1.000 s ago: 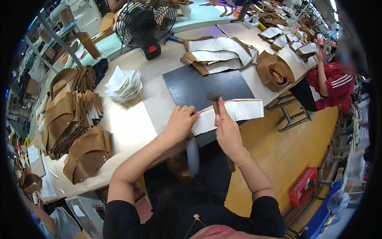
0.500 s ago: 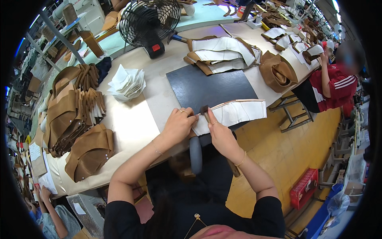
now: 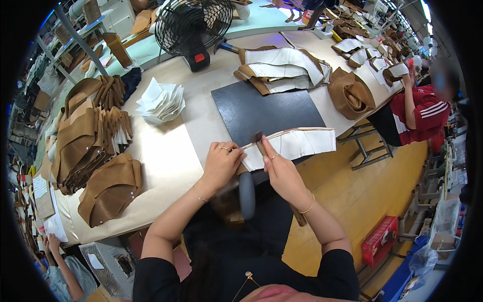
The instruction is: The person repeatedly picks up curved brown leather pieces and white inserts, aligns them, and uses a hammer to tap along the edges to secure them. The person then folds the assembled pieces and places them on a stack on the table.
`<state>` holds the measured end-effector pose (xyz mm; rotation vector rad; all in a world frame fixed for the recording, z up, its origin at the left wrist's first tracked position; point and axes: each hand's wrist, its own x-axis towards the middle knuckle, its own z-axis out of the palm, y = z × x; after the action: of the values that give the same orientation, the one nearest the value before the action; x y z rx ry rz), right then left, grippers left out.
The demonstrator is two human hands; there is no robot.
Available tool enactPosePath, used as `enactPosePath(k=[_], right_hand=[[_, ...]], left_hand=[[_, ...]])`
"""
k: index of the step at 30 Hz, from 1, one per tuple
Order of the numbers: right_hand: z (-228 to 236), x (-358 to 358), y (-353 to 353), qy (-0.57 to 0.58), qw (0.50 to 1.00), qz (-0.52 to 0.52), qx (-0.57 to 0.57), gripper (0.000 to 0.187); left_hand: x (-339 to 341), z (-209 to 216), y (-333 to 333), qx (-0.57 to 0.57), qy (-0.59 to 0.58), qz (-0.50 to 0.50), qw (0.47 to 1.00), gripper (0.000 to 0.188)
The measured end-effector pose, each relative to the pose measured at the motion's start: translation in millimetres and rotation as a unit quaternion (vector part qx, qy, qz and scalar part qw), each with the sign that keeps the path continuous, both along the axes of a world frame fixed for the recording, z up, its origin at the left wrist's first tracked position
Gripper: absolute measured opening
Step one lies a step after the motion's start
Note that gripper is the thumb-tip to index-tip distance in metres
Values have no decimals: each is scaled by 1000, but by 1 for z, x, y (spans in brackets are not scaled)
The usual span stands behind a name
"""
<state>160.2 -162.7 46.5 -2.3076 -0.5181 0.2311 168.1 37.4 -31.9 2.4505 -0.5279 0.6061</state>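
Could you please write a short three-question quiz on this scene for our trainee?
1. Which hand holds the hammer?
2. True or false: the stack of white pieces lies to the left of the dark board.
3. The left hand is at which part of the white strip: A) left end, B) middle, C) right end?

Key: 1. The right hand; 2. True; 3. A.

Hammer handle [image 3: 300, 216] partly hidden, fan [image 3: 193, 29] cropped

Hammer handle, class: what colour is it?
The hammer handle is brown, best seen in the head view.
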Motion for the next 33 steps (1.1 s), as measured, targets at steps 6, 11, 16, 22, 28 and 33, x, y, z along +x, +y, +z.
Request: enactPosePath(k=[6,11,16,22,28,33], right_hand=[[-12,3,11,-39,999,19,-13,54],[11,-4,22,-78,995,0,54,54],[16,15,16,152,985,45,-72,53],[-6,-1,5,-36,999,-11,15,52],[14,3,3,85,994,-59,44,53],[-20,8,-5,136,990,-31,3,55]], left_hand=[[-5,1,-2,-8,-33,22,999,11],[-13,1,0,-7,-27,55,998,10],[-20,0,3,17,-14,52,998,9],[-28,-2,6,-16,-4,65,998,11],[-60,11,36,-70,38,61,995,8],[-117,52,89,-63,-14,123,990,17]])
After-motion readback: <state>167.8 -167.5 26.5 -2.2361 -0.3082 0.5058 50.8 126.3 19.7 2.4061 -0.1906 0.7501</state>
